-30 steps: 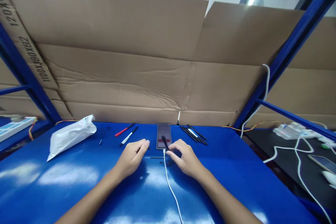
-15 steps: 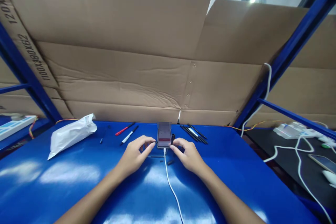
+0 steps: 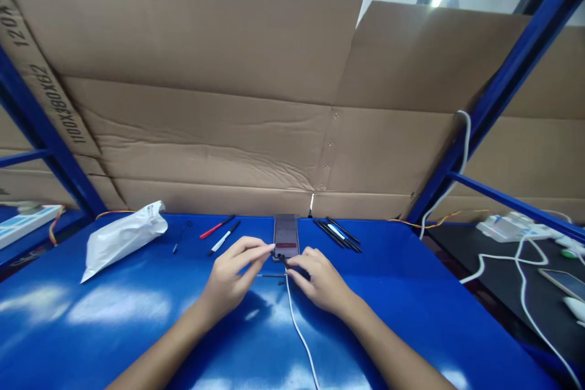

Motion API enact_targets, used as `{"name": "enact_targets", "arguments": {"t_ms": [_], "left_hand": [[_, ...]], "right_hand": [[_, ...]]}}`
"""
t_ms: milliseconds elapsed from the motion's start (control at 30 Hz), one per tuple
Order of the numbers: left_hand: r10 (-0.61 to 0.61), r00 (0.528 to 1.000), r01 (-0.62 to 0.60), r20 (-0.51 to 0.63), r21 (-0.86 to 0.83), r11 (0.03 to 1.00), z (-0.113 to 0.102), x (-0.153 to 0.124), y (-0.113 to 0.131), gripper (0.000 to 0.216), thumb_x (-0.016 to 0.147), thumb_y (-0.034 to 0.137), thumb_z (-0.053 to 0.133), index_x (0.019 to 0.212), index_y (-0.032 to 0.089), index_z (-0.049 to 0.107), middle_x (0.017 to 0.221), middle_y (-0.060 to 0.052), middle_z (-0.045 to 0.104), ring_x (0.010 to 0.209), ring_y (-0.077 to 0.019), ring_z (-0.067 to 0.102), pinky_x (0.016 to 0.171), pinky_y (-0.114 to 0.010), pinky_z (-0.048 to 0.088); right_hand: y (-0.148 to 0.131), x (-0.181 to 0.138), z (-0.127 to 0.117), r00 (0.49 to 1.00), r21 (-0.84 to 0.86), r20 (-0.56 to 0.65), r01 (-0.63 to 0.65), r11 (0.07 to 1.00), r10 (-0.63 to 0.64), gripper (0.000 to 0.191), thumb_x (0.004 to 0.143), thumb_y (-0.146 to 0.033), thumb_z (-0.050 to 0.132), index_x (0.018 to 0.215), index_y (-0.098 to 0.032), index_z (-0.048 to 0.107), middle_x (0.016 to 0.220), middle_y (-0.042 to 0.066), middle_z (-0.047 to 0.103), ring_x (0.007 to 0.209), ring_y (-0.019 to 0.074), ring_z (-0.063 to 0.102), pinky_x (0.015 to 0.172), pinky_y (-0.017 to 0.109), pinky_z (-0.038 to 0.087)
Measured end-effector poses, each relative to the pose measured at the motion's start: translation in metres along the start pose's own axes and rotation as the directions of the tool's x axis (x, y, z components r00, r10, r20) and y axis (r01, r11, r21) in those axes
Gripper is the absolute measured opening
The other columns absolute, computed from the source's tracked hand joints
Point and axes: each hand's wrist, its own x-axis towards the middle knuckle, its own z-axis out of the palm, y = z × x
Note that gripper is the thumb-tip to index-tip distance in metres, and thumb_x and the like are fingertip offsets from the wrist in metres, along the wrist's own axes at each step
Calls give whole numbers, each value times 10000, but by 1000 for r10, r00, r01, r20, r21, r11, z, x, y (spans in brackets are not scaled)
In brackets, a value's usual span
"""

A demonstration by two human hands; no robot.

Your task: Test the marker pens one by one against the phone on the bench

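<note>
**Left grip and right grip moved inward to lower end of smartphone**

Both grips now sit closer together than in the earlier frame. The smartphone stands just ahead of and between them on the blue tabletop, its upper end blurred. Left grip: fingers extended and loosely spread, tips touching the smartphone's left edge. Right grip: fingers curled and pressed inward, apparently pinching a small black piece at the smartphone's lower end; the exact hold is partly hidden. A white cable runs from that end toward the wearer, between the grips. A thin black rod lies just ahead of the left grip. Farther left of it are a red pen, a white marker and a white plastic bag. A bundle of black pens lies ahead and to the right of the right grip.
</note>
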Motion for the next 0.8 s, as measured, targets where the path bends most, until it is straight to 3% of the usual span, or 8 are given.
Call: {"name": "enact_targets", "arguments": {"t_ms": [133, 633, 800], "left_hand": [[96, 995, -96, 41, -8, 995, 3, -1, 2, 320, 1041, 144, 546, 1293, 261, 705, 1066, -67, 708, 964, -174, 698, 853, -279, 587], [133, 987, -137, 85, 40, 990, 2, -2, -2, 362, 1041, 97, 515, 1332, 249, 667, 1080, -81, 682, 983, -173, 674, 870, -280, 578], [135, 968, -141, 213, 9, 990, 1, -3, 3, 400, 1043, 183, 555, 1437, 246, 585, 1229, -112, 676, 1129, -216, 656, 966, -336, 573]], "right_hand": [[-2, 0, 1, 999, -5, -2, 38, 999, -38, 183, 987, -237, 654, 1155, -223, 727, 1014, 75, 739, 931, 231, 616, 841, 354, 464], [-6, -1, -4, 997, -61, 30, 79, 995, -78, 175, 998, -222, 633, 1152, -215, 716, 1071, 90, 733, 963, 244, 603, 839, 356, 436], [-9, -2, -5, 998, -15, -4, 59, 998, -59, 182, 1004, -223, 622, 1160, -204, 713, 1033, 89, 727, 941, 236, 603, 852, 358, 444]]}}
